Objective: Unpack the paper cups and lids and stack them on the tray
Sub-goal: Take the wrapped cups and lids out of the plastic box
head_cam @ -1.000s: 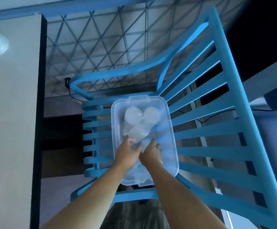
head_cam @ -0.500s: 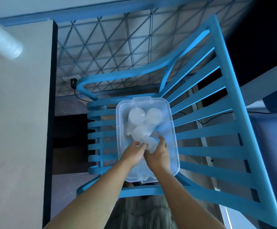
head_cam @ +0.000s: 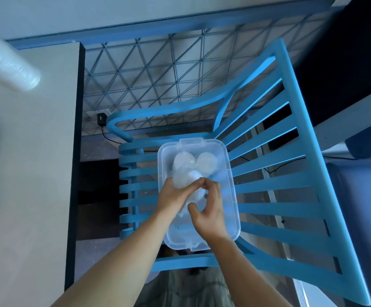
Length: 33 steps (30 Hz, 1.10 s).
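A clear plastic bin [head_cam: 231,196] sits on the seat slats of a blue chair. Inside it lie plastic-wrapped packs of white cups or lids; two round ends [head_cam: 206,161] show at the far end. My left hand [head_cam: 172,196] and my right hand [head_cam: 211,210] are both inside the bin, over its middle. Together they grip one wrapped pack [head_cam: 183,179], fingers curled round it and fingertips meeting on top. The pack's lower part is hidden by my hands. No tray is in view.
The blue slatted chair [head_cam: 290,180] fills the right half, its backrest rising to the right. A pale table [head_cam: 29,173] stands at the left, with a long wrapped sleeve of cups [head_cam: 9,65] lying on it. A black plug [head_cam: 101,118] and cable lie beyond the chair.
Both hands have closed together round one wrapped pack and raised it slightly in the bin. The view has shifted, bringing more of the table and sleeve into sight at the left.
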{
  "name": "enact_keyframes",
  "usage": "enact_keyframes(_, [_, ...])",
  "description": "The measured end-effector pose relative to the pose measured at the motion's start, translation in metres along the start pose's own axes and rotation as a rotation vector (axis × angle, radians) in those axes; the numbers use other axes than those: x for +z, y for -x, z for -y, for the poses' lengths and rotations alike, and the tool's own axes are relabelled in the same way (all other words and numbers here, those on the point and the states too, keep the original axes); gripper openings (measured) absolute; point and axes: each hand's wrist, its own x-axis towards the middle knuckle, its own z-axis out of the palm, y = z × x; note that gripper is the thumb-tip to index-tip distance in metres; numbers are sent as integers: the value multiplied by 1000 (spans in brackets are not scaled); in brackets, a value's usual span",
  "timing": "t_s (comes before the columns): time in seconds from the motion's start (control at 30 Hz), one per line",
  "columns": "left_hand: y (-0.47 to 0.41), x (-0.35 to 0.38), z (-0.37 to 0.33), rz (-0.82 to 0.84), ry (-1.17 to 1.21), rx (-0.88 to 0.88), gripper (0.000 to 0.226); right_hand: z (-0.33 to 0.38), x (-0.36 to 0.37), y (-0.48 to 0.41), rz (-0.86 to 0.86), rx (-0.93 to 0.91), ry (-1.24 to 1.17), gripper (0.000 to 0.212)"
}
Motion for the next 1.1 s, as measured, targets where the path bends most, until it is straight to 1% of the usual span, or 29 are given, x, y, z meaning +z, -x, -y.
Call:
enact_keyframes(0.1, [-1, -9, -4, -71, -88, -12, 70, 11, -5, -3, -65, 36, -256, 52])
enact_keyframes(0.13, [-3, -13, -4, -94, -113, -20, 72, 15, -6, -5, -93, 36, -341, 49])
enact_keyframes(0.2, [-6, -22, -3, -111, -94, -18, 69, 25, -11, -8, -167, 26, -435, 42])
enact_keyframes(0.27, [-7, -34, -6, -113, -36, -10, 63, 33, -14, -14, -246, 78, -404, 33])
enact_keyframes(0.33, [-7, -46, -10, -115, 24, 12, 59, 25, -12, -29, -272, 256, -288, 26])
enact_keyframes(0.4, [-8, -56, -13, -125, 122, 10, 68, 5, -6, -51, -190, 488, -136, 33])
enact_keyframes(0.43, [-9, -61, -13, -122, 168, 7, 74, -7, -2, -62, -121, 586, -74, 42])
enact_keyframes(0.47, [-10, -65, -14, -113, 195, 14, 82, -19, 4, -70, -61, 644, -32, 50])
enact_keyframes(0.53, [-12, -73, -13, -86, 225, 63, 96, -38, 17, -81, 22, 681, 7, 66])
enact_keyframes(0.57, [-13, -76, -14, -72, 239, 85, 99, -45, 23, -85, 43, 683, 2, 73])
enact_keyframes(0.67, [-23, -82, -11, -54, 279, 117, 95, -68, 40, -97, 69, 702, -46, 95])
enact_keyframes(0.73, [-28, -82, -11, -59, 291, 132, 88, -77, 46, -100, 57, 730, -112, 101])
enact_keyframes(0.83, [-34, -81, -7, -54, 289, 151, 83, -74, 58, -97, -17, 769, -221, 92])
enact_keyframes(0.9, [-35, -80, -5, -41, 284, 157, 85, -75, 68, -97, -89, 761, -206, 97])
enact_keyframes(1.0, [-38, -77, -4, -24, 293, 163, 85, -76, 78, -104, -150, 766, -165, 113])
enact_keyframes(1.1, [-41, -74, -2, -18, 336, 155, 78, -82, 83, -113, -183, 768, -130, 116])
